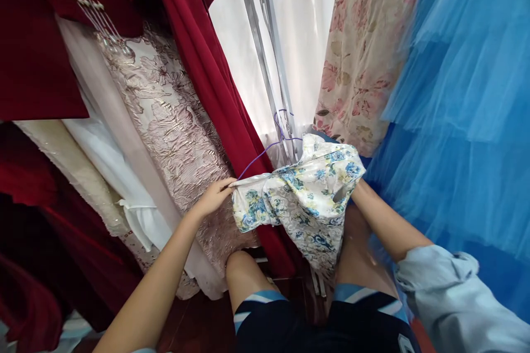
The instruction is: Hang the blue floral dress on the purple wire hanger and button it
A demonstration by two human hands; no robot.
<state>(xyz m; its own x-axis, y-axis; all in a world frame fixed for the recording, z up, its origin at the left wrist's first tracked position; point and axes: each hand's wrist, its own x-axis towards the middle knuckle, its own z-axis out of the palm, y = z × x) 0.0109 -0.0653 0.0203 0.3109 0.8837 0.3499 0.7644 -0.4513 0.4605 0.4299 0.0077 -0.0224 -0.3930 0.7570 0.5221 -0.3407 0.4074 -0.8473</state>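
Observation:
A white top with blue and yellow flowers [308,190] spreads in front of me, its lower part hanging down between my knees. A thin purple wire hanger [265,150] is at its neckline, with the hook pointing up and away. My left hand [215,196] is closed, thumb and fingers pinching the top's left shoulder edge near the hanger's end. On the other side my right forearm [383,220] reaches into or behind the top's right side. The cloth covers my right hand, so its fingers do not show.
Dark red garments [199,38] and a pink brocade dress [178,138] hang at left. Grey metal poles [265,49] stand before white cloth. At right hang a pink-flowered cream garment [360,60] and blue tulle [459,121]. Dark reddish floor [199,322] lies below.

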